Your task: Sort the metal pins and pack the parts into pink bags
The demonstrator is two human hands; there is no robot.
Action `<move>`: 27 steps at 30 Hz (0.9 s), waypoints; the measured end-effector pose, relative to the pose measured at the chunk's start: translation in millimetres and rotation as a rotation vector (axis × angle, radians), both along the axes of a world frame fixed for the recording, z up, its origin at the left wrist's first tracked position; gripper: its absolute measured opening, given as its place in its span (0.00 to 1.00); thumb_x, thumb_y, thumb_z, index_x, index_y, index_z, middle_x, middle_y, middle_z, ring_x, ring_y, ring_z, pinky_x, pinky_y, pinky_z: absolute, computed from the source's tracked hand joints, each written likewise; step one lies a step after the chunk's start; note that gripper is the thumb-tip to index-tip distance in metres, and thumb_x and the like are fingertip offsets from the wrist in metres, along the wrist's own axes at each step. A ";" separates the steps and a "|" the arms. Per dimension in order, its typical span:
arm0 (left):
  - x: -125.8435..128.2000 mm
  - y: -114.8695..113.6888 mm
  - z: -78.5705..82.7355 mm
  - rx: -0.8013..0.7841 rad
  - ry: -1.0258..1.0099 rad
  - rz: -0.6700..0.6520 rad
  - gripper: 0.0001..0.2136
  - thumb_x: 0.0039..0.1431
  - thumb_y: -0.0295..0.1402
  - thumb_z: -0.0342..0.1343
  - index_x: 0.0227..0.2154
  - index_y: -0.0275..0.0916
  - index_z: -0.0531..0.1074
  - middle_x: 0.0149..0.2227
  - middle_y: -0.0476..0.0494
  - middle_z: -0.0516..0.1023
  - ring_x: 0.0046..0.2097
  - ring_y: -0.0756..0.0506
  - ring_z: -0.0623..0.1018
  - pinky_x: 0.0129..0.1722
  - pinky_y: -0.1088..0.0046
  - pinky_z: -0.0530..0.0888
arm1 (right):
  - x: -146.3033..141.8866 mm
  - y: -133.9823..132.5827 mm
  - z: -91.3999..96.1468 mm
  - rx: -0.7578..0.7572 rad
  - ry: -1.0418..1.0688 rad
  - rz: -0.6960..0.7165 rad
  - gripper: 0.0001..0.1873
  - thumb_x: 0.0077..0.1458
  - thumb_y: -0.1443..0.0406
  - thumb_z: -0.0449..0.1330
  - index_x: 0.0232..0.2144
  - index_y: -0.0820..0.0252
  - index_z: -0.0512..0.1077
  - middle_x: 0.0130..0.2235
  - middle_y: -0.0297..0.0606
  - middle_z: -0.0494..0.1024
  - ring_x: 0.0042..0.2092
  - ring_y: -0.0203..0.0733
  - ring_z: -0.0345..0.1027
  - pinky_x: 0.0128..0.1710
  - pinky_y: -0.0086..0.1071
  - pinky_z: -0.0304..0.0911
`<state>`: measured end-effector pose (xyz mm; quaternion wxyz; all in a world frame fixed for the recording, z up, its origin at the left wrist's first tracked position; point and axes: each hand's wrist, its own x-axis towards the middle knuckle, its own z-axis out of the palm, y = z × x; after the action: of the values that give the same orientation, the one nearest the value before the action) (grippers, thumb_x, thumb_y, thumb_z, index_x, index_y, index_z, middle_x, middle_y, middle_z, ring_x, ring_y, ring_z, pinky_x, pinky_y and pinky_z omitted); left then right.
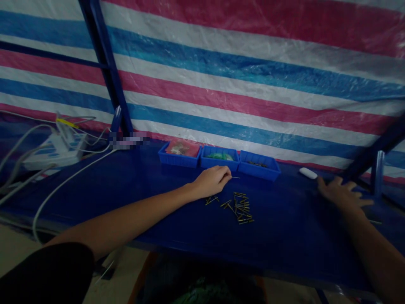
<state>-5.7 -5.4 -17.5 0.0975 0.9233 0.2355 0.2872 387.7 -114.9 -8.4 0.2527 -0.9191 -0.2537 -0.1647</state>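
My left hand (212,181) is closed in a pinch just in front of the blue bins, and a thin metal rod (236,177) sticks out to the right from its fingertips. Several small brass-coloured pins (243,207) lie in a loose pile on the blue table, with a few more (211,200) right below that hand. On the far right, my right hand (343,193) is open with fingers spread, low over the tabletop or touching it; which one I cannot tell. A white oblong object (308,173) lies by its fingertips. Another thin rod (375,221) shows beside the right wrist.
Along the back stand three blue bins: one with a red-lined bag (181,148), one with green packaging (221,156), one with small metal parts (257,164). White power strips with cables (57,147) occupy the left. Blue metal posts (107,63) and striped sheeting (237,84) rise behind.
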 end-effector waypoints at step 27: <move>-12.4 5.5 -2.7 -0.195 -0.127 -0.086 0.06 0.60 0.29 0.49 0.40 0.37 0.67 0.36 0.46 0.74 0.38 0.48 0.74 0.38 0.71 0.71 | -227.4 58.1 -15.1 0.039 -0.446 1.366 0.12 0.61 0.68 0.50 0.26 0.61 0.69 0.25 0.36 0.73 0.29 0.37 0.64 0.31 0.32 0.53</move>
<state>-18.1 0.1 -20.2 0.2137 0.8988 0.2158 0.3163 160.3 -56.9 -23.5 0.2578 -0.4947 -0.8148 -0.1580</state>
